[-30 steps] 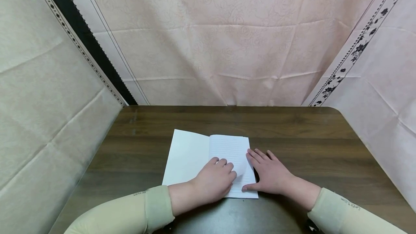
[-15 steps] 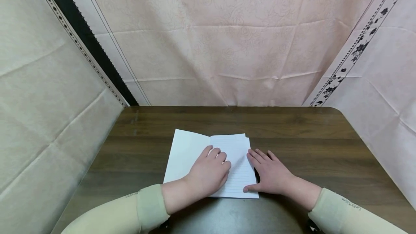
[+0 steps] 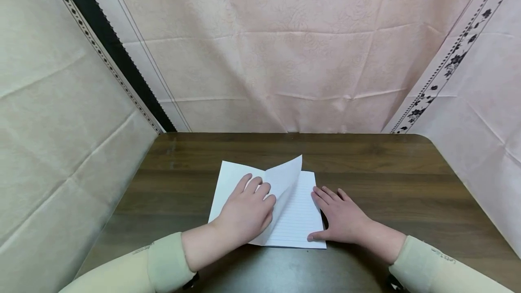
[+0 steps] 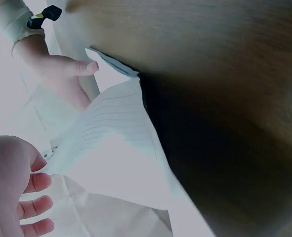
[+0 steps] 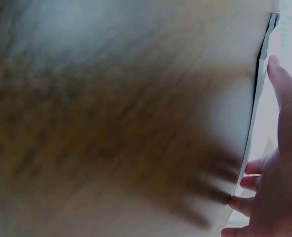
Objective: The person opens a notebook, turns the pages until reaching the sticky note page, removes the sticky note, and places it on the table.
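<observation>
An open notebook (image 3: 301,225) with lined pages lies on the table, its blank left side partly covered by my left hand (image 3: 246,211). That hand pinches the edge of one page (image 3: 286,177), which stands raised and curved over the notebook's middle. In the left wrist view the lined page (image 4: 121,158) bows up, its far edge by my thumb and curled fingers. My right hand (image 3: 343,223) lies flat with fingers spread along the notebook's right edge, thumb on the lower corner. In the right wrist view its fingertips (image 5: 242,205) touch the notebook's side.
A dark brown wooden table (image 3: 163,193) carries the notebook near its front. Pale patterned cloth (image 3: 285,58) hangs behind the table and on both sides, with a black strip (image 3: 110,49) at the left.
My left hand has moved left and a little away from me, and the page has lifted off the right side and curled leftward. The right hand stays in place.
</observation>
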{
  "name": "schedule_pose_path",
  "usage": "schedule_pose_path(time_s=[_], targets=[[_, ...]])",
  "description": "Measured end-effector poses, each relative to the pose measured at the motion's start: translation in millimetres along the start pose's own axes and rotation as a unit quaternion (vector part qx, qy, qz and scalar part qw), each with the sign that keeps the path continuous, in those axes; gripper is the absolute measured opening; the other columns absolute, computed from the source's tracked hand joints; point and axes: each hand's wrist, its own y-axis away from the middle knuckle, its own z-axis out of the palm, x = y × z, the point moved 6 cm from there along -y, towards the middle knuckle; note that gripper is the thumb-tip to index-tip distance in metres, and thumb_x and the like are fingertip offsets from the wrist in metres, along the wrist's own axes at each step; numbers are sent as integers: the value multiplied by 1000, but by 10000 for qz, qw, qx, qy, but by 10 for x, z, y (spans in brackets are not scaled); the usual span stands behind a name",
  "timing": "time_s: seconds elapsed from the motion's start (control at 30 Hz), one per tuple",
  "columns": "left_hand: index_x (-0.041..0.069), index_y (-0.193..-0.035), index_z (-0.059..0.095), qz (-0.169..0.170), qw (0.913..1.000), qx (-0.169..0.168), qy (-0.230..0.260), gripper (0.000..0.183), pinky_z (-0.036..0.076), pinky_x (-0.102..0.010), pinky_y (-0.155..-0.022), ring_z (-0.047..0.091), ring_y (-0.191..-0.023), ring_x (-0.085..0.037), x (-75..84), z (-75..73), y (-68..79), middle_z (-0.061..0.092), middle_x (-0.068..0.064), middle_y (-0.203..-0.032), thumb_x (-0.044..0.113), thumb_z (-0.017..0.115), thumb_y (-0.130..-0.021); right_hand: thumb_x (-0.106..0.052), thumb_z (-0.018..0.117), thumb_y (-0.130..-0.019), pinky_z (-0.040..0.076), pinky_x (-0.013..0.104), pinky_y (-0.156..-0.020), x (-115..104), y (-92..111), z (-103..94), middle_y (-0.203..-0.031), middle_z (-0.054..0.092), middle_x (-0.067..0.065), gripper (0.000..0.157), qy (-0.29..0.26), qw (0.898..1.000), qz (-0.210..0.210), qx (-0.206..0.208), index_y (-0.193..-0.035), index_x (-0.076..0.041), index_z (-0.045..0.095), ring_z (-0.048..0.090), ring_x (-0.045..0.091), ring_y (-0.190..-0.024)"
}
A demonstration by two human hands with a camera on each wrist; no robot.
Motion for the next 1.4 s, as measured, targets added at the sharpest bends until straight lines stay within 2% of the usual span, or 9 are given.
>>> schedule_pose_path(time_s=[0.33,0.63,0.9,1.1,1.4], targets=[[12,-81,66,-388,9990,-162,-152,21,30,-50,-110,51,-111,-29,-142,-150,146,59,-4,-103,28,58,-93,-93,46,-69,23,62,-112,5,15,-4,-159,34,9,120,-75,10000,-48,8,-153,-7,37,30,34,-145],[9,-82,67,-611,9972,-361,-224,20,29,-52,-110,50,-111,-31,-260,-198,286,59,-6,-101,27,63,-90,-93,48,-69,21,62,-113,29,10,31,-160,31,8,120,-136,9998,-11,-132,-154,-9,35,27,33,-147],[8,-82,69,-1260,9880,-889,-61,22,28,-53,-109,49,-108,-31,-454,-125,466,58,-6,-100,29,64,-89,-93,47,-69,21,62,-113,42,-1,46,-161,30,7,120,-146,9997,4,-172,-155,-10,34,26,33,-147],[9,-77,70,-1670,9802,-1053,-120,24,30,-54,-107,51,-107,-31,-551,-41,635,58,-5,-96,29,65,-90,-92,47,-70,22,62,-112,38,0,43,-161,30,7,120,-167,9998,-45,-130,-155,-10,33,26,32,-147],[10,-60,60,-1945,9718,-1333,-66,29,33,-56,-105,53,-103,-35,-615,78,925,59,-8,-91,24,68,-84,-92,48,-70,20,62,-113,46,9,44,-161,29,7,119,-181,9996,17,-212,-156,-10,32,25,32,-148]])
